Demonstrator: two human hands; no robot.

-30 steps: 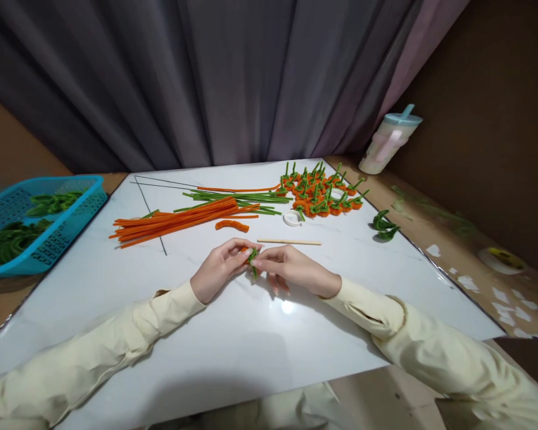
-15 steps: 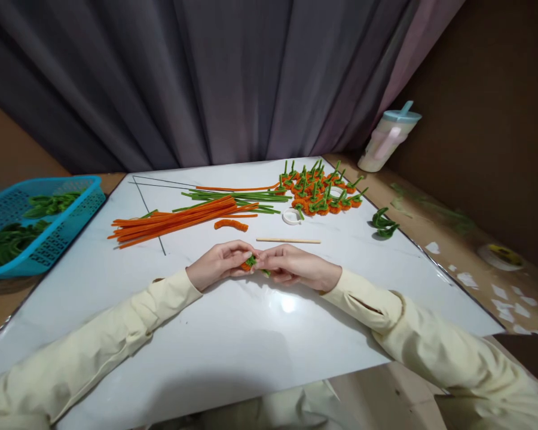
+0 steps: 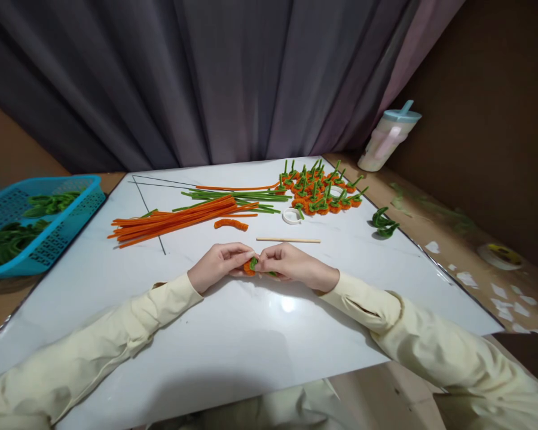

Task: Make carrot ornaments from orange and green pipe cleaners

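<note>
Between my two hands, near the middle of the white table, is a small orange and green fuzzy piece (image 3: 249, 267). My left hand (image 3: 219, 264) grips its orange part between thumb and fingers. The fingertips of my right hand (image 3: 291, 264) pinch its green part, and a bit of green stem shows below them. Just beyond my hands lie a thin wooden stick (image 3: 288, 240) and a coiled orange piece (image 3: 231, 224). Farther back are a bundle of orange stems (image 3: 179, 221) and several green stems (image 3: 242, 196).
Several orange pieces with green stems (image 3: 318, 194) stand at the back right, beside a white ring (image 3: 292, 216). Green leaves (image 3: 384, 223) lie right of them. A blue basket (image 3: 49, 236) is at the left, a tumbler (image 3: 389, 137) at the back right.
The piece has turned slightly between my hands, and more of its orange part shows. My right fingers have shifted a little on the green part.
</note>
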